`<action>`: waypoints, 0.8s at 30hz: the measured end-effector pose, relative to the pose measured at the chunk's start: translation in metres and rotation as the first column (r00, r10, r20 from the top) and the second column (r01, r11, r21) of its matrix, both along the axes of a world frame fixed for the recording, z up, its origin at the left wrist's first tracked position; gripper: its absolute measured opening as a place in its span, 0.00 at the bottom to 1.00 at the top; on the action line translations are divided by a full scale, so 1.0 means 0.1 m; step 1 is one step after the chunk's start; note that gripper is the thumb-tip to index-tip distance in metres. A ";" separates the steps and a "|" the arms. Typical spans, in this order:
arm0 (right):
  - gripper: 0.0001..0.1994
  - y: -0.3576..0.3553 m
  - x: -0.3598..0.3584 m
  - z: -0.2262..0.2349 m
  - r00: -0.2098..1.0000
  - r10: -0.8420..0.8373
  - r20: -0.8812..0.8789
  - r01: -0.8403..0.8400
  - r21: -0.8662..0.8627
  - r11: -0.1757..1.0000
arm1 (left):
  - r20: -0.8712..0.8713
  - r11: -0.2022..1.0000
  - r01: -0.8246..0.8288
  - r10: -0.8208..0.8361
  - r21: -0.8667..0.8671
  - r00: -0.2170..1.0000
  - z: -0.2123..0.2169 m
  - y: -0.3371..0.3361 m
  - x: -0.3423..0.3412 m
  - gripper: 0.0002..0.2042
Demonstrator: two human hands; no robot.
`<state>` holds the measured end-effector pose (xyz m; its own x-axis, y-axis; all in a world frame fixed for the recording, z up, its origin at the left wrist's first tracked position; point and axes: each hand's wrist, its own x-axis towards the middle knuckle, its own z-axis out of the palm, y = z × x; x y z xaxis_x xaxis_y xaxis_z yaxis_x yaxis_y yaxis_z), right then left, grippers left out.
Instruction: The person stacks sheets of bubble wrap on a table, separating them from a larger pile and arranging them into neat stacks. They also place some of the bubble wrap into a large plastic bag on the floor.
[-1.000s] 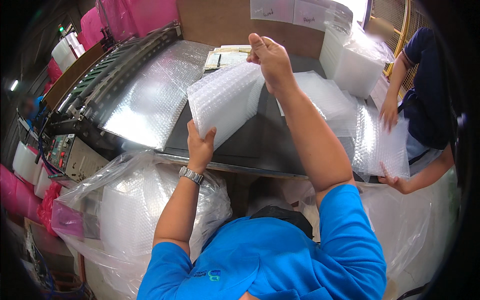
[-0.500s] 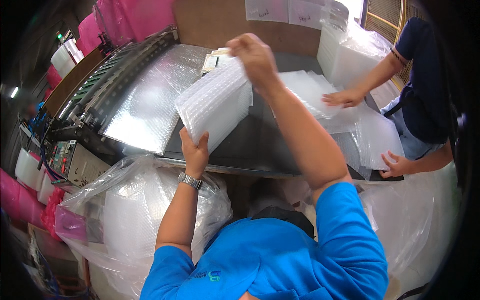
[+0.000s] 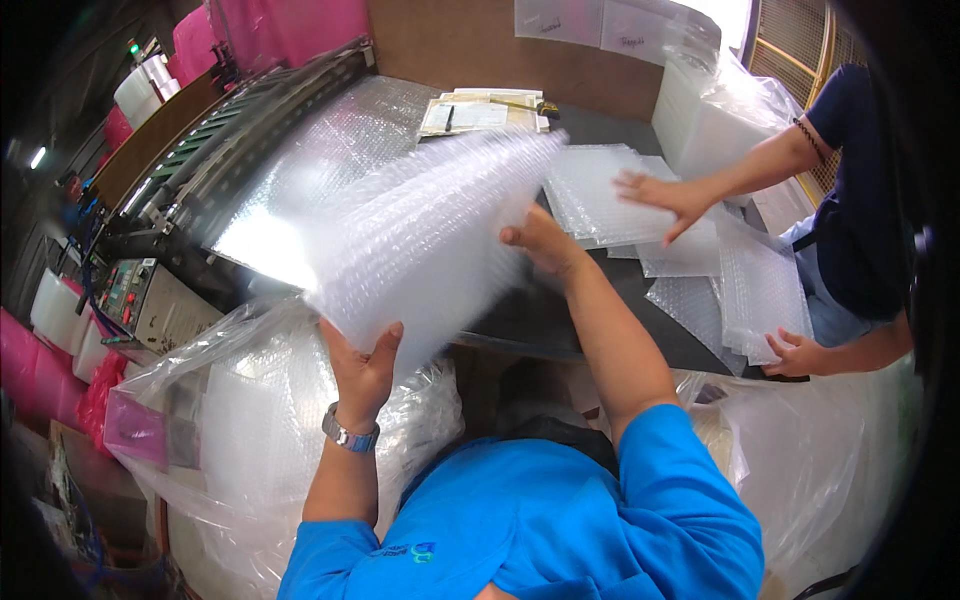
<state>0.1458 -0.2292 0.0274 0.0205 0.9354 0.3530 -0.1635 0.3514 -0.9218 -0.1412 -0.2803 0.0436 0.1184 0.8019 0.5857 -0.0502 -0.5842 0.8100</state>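
Bubble wrap sheets [image 3: 430, 235] in a loose stack are in the air over the near left part of the dark table [image 3: 530, 325], tilted and blurred along the upper edge. The left hand [image 3: 362, 375], with a metal watch [image 3: 350, 430] on its wrist, pinches the lower left corner, thumb on the near face and fingers behind. The right hand [image 3: 545, 245] is at the right edge, thumb toward the sheets; its fingers are partly hidden, so I cannot tell whether they pinch. On the blue shirt [image 3: 560, 500] is a small green and dark logo with tiny lettering beside it. Two white cards [image 3: 557, 20] on the brown board [image 3: 440, 50] each carry a line of dark handwriting, and papers [image 3: 475, 117] on the table have a pen on top, their print too small to read. A co-worker's hand [image 3: 665, 195] is spread over more sheets [image 3: 595, 190] on the right
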 end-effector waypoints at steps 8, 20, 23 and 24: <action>0.23 -0.11 -0.34 -0.27 0.994 0.097 -0.053 -0.109 -0.312 0.944 | 0.348 0.912 0.016 0.139 -0.409 0.927 -0.44 0.12 -0.43 0.17; 0.20 0.05 0.10 -0.70 0.826 -0.049 -0.561 -0.150 -0.303 0.941 | 0.167 0.175 -0.980 0.973 -0.090 0.158 -0.56 0.11 -2.58 0.19; 0.20 0.05 0.11 -0.70 0.824 -0.137 -0.550 -0.070 -0.339 0.938 | -0.629 0.132 -0.965 0.776 0.227 -0.042 -1.11 -0.11 -3.30 0.26; 0.21 0.05 0.09 -0.70 0.826 -0.155 -0.542 -0.046 -0.339 0.940 | -0.814 0.195 -0.981 0.573 0.023 0.095 -1.51 -0.15 -3.59 0.24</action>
